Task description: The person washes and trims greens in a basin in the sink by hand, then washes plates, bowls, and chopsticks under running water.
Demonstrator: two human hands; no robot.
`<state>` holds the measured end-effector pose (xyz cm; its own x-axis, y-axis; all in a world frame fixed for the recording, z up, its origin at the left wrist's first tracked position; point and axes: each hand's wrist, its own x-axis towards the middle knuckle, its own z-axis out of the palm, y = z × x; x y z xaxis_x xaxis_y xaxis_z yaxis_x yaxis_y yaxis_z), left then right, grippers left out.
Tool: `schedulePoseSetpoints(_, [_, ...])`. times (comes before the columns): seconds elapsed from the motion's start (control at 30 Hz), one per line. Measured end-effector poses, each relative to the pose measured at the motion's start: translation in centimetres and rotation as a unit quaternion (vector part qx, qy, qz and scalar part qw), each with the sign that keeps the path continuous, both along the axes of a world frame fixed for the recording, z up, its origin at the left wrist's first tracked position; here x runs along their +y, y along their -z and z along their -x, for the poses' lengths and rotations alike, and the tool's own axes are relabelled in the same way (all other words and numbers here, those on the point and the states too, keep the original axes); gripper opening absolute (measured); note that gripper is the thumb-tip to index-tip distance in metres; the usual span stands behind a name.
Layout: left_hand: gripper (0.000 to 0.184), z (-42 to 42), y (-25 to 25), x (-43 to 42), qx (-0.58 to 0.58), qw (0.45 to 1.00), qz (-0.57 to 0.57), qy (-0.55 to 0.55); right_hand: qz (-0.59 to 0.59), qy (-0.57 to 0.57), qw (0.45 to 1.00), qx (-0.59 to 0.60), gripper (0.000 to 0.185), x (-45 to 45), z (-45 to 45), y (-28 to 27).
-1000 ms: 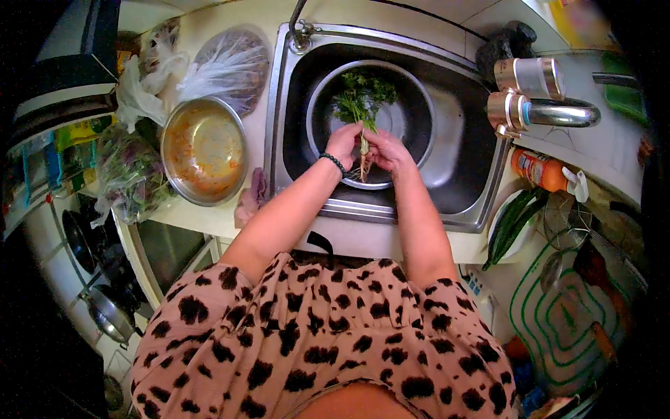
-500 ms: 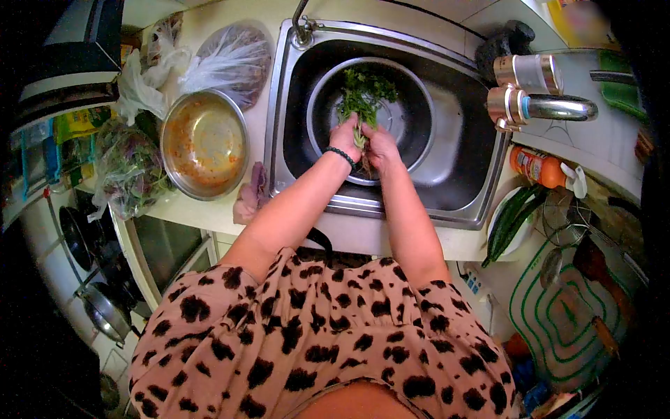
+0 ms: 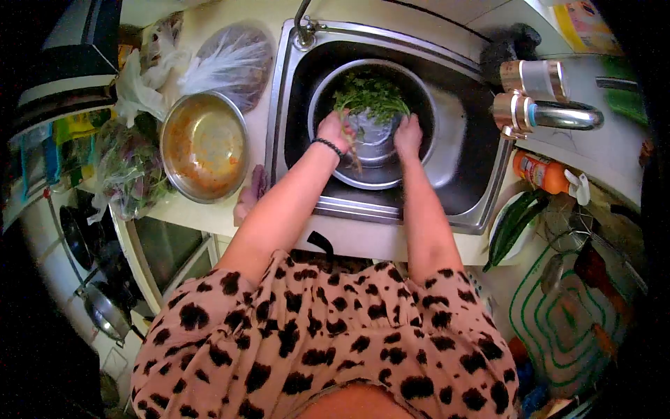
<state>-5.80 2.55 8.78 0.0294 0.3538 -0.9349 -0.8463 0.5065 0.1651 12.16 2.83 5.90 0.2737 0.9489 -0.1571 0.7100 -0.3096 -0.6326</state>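
"Where are you holding those greens (image 3: pixel 372 96)?"

"Over the basin (image 3: pixel 373 186) in the sink (image 3: pixel 457 143); my hands are working apart; my left hand (image 3: pixel 333 128) is clasping stems; my right hand (image 3: pixel 408 135) is touching the leaves (image 3: pixel 385 102), its grip unclear."

"Which step?"

"I'm probably sorting them; the next move is calling for a gentle hold."

Arms (image 3: pixel 289 209) (image 3: pixel 428 213) extended (hands (image 3: pixel 333 130) (image 3: pixel 409 137) apart).
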Motion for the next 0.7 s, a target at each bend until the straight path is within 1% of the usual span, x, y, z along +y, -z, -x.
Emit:
schedulePoseSetpoints(0.03, [0.018,-0.3,-0.5,0.1,-0.053,0.999,-0.003,-0.009,0.002,-0.001,1.0,0.003,0.02,-0.4,0.7,0.3])
schedulePoseSetpoints(0.07, [0.018,-0.4,0.0,0.3,-0.05,0.999,-0.004,-0.008,0.069,-0.126,0.988,-0.047,0.02,-0.6,1.8,0.7])
schedulePoseSetpoints(0.1, [0.021,-0.6,0.8,0.5,-0.089,0.996,-0.008,-0.015,0.135,-0.248,0.954,-0.098,0.021,-0.8,2.8,1.1])
schedulePoseSetpoints(0.13, [0.025,-0.8,1.6,0.5,-0.13,0.991,-0.008,-0.022,0.201,-0.365,0.897,-0.149,0.023,-1.0,3.0,1.3])
schedulePoseSetpoints(0.17, [0.023,-0.6,2.5,0.3,-0.164,0.986,-0.021,-0.003,0.175,-0.325,0.922,-0.118,0.025,-0.7,2.7,1.4])
schedulePoseSetpoints(0.2, [0.023,-0.7,1.6,-0.1,-0.164,0.986,-0.014,-0.005,0.18,-0.326,0.921,-0.116,0.025,-0.9,2.0,1.4])
schedulePoseSetpoints(0.23, [0.021,-0.7,0.4,-0.2,-0.073,0.992,-0.057,0.083,0.182,-0.248,0.951,-0.028,0.025,-0.6,1.3,1.1])
schedulePoseSetpoints(0.27, [0.019,-0.8,-0.9,-0.1,0.019,0.98,-0.102,0.17,0.179,-0.165,0.968,0.059,0.025,-0.2,0.9,0.8])
schedulePoseSetpoints(0.3, [0.017,-0.8,-1.4,-0.2,0.047,0.978,-0.086,0.185,0.127,-0.115,0.956,0.24,0.029,-0.5,1.1,1.0])
schedulePoseSetpoints(0.33, [0.017,-1.0,-0.9,-0.2,0.045,0.978,-0.088,0.184,0.126,-0.116,0.956,0.238,0.029,-0.9,1.5,-0.7])
schedulePoseSetpoints(0.37, [0.018,-1.2,0.3,-0.5,0.033,0.979,-0.106,0.174,0.125,-0.18,0.949,0.228,0.028,-1.7,2.1,-3.9])
schedulePoseSetpoints(0.4, [0.02,-1.5,-0.3,-0.5,0.022,0.978,-0.126,0.164,0.121,-0.243,0.938,0.217,0.028,-2.1,2.2,-5.7])
schedulePoseSetpoints(0.43, [0.02,-2.1,-1.0,-0.8,0.048,0.98,-0.105,0.162,0.149,-0.286,0.941,0.107,0.027,-2.2,2.0,-4.8])
schedulePoseSetpoints(0.47, [0.02,-2.2,-1.7,-1.0,0.048,0.98,-0.107,0.162,0.147,-0.285,0.941,0.106,0.027,-2.5,1.8,-4.2])
schedulePoseSetpoints(0.5, [0.02,-2.3,-2.2,-1.1,0.058,0.969,-0.116,0.209,0.148,-0.225,0.94,0.208,0.026,-2.6,1.8,-3.8])
schedulePoseSetpoints(0.53, [0.021,-2.2,-2.8,-1.1,0.069,0.957,-0.124,0.255,0.147,-0.163,0.926,0.309,0.026,-2.6,1.9,-3.4])
schedulePoseSetpoints(0.57, [0.021,-2.1,-3.2,-1.3,0.072,0.956,-0.123,0.255,0.166,-0.142,0.922,0.319,0.024,-2.6,1.8,-3.0])
schedulePoseSetpoints(0.6, [0.019,-2.0,-3.7,-1.5,0.076,0.959,-0.116,0.248,0.166,-0.141,0.922,0.321,0.024,-2.6,2.1,-3.9])
schedulePoseSetpoints(0.67, [0.016,-2.0,-4.1,-1.7,0.083,0.963,-0.108,0.233,0.266,-0.087,0.881,0.381,0.019,-2.1,2.5,-6.7])
schedulePoseSetpoints(0.7, [0.012,-1.7,0.1,-2.2,-0.01,0.955,-0.2,0.219,0.314,-0.069,0.839,0.44,0.016,-2.1,2.5,-6.3])
